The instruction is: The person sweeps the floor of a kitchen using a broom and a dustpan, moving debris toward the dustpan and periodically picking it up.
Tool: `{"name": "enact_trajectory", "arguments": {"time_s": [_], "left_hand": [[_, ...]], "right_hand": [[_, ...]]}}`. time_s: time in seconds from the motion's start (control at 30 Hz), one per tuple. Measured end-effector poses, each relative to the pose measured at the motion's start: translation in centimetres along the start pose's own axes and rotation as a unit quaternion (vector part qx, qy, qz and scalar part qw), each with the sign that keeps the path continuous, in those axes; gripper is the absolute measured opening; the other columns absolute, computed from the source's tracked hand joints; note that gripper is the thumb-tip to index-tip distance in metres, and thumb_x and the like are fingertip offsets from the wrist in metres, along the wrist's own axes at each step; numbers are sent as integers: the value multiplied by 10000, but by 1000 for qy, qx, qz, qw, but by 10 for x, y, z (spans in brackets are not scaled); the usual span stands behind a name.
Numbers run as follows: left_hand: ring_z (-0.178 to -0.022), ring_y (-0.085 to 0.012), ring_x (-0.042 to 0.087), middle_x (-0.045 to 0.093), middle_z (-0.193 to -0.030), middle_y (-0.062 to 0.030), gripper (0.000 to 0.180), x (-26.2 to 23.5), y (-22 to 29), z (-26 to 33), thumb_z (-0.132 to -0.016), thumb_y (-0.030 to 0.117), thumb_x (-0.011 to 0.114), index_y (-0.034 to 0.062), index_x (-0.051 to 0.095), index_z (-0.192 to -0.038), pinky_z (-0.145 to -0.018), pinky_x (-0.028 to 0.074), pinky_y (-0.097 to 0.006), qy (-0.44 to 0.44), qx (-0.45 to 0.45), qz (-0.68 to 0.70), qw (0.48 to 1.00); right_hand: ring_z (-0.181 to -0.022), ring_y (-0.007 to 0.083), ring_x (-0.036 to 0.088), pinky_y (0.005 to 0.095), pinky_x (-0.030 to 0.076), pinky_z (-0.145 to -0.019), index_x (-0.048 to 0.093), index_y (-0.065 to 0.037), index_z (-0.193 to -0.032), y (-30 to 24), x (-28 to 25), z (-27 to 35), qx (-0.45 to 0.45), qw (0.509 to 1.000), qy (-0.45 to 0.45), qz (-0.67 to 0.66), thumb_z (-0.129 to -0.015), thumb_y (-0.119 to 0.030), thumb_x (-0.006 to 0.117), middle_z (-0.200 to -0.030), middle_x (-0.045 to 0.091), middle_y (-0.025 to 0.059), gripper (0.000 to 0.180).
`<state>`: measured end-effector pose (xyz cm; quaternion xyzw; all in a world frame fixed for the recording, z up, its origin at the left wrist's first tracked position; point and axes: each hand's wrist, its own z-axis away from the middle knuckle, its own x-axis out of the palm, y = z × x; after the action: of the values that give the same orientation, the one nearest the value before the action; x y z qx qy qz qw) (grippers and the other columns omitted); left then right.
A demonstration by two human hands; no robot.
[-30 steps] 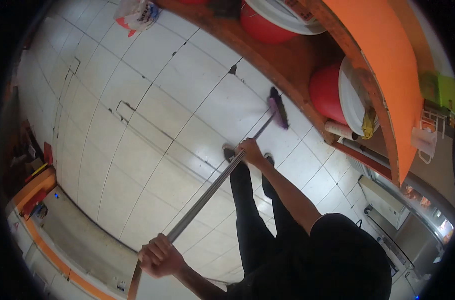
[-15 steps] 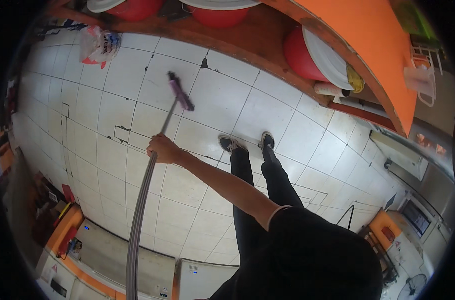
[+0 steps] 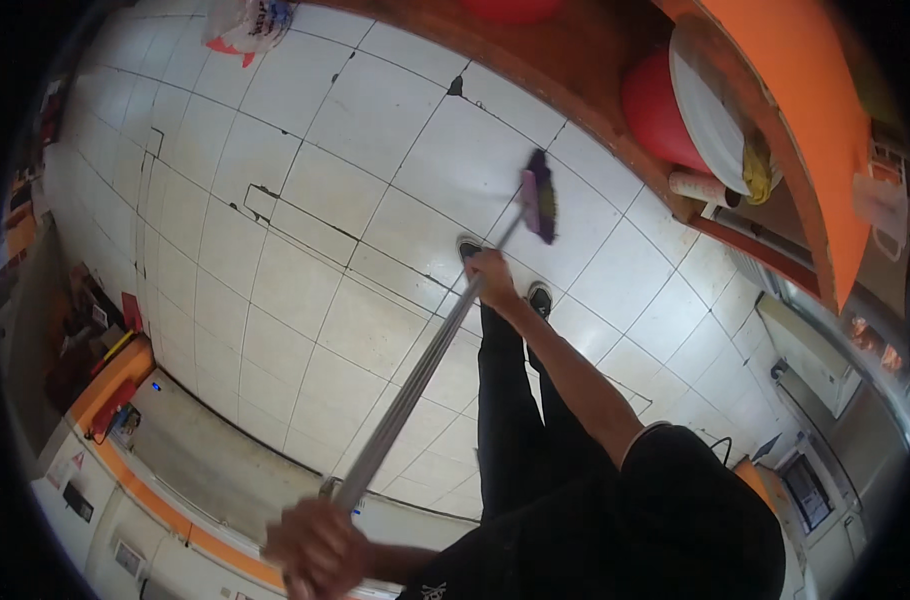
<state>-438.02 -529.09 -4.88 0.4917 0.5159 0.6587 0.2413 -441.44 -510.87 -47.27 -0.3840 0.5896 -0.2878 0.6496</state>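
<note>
A long grey handle point(image 3: 415, 400) runs slantwise up across the floor to a broom point(image 3: 540, 198) with a purple head and dark bristles. My right hand point(image 3: 490, 278) is closed round the lower part of that handle, just in front of my left shoe. Down at the lower left, my left hand point(image 3: 320, 548) grips the handle's upper end, its fingers curled and somewhat blurred. The broom head is at the white tiled floor point(image 3: 375, 140), ahead of my feet and beside the orange shelf unit; motion smears its bristles.
Red tubs point(image 3: 660, 110) with pale lids stand in the orange shelf unit point(image 3: 815, 120) at upper right. A plastic bag point(image 3: 250, 25) lies on the floor at the top left. White appliances point(image 3: 215, 420) with orange edging line the lower left.
The broom head has swung right across the tiles, toward the shelf unit. My right hand has moved right with the handle. My left hand has come into view at the handle's upper end.
</note>
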Motion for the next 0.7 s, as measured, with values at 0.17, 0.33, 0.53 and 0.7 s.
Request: {"name": "enact_trajectory", "arguments": {"time_s": [0.17,0.33,0.53,0.7], "left_hand": [[-394,-116,356,381,-456,-8,418,71,28,53,-821,275,539,100,360,-487,-407,315,-266,-171,110,-166,965],[-352,-113,274,300,-419,15,397,95,24,117,-837,239,540,71,361,-524,-343,227,-260,-286,158,-231,916],[-479,-120,380,356,-463,23,316,46,122,199,-790,193,546,78,399,-536,-461,354,-293,-165,218,-156,949],[-367,-94,318,304,-405,20,263,5,70,249,-725,224,432,136,332,-498,-419,268,-264,22,81,-22,996]], "right_hand": [[-577,254,457,360,354,-588,444,-112,-549,-51,33,-21,-93,979,27,-179,-582,-96,569,-536,446,59,130],[-531,276,427,372,335,-544,414,-94,-524,-84,38,-28,-151,948,2,-282,-621,-61,578,-534,448,78,193],[-647,277,495,384,377,-651,504,-113,-558,-122,-57,37,-190,979,-49,-60,-573,-124,587,-588,504,82,85],[-687,280,510,392,375,-735,552,-113,-601,-27,-148,158,-81,993,-62,62,-563,-99,583,-602,529,95,51]]}}
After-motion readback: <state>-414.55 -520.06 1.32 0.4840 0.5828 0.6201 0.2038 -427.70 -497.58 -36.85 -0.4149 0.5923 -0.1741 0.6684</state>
